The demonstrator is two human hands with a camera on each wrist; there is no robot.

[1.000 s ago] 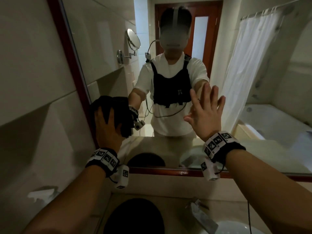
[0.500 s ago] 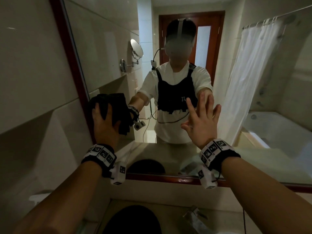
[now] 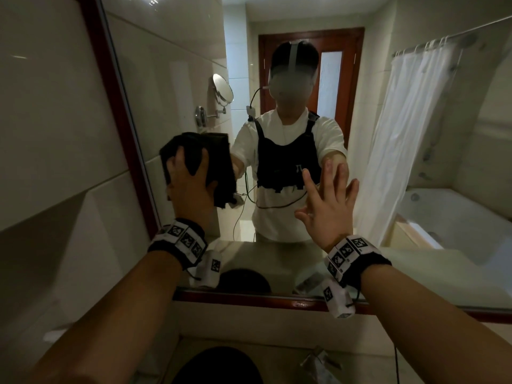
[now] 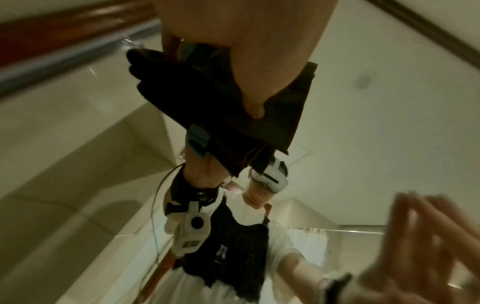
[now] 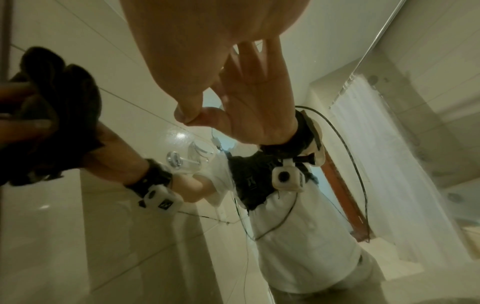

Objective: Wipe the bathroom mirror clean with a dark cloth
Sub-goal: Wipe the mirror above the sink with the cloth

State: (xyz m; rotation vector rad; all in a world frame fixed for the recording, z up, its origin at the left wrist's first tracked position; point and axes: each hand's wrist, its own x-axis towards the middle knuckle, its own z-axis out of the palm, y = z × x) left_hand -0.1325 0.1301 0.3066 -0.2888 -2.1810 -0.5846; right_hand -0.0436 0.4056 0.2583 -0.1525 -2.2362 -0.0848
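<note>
No word or number can be read in any view. Black-and-white square coded markers [image 3: 176, 230] are carried on the left wristband [image 3: 166, 246], at lower left of centre in the head view, and on the right wristband [image 3: 371, 261], at lower right of centre. A small white mark [image 3: 298, 169] resembling the sign π is borne on the black vest [image 3: 285, 151] reflected in the mirror [image 3: 171, 79], at mid-frame; it cannot be made out further.

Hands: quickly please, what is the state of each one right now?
Left hand: closed on the dark cloth, pressing it to the mirror.
Right hand: open, fingers spread, touching the mirror, holding nothing.
</note>
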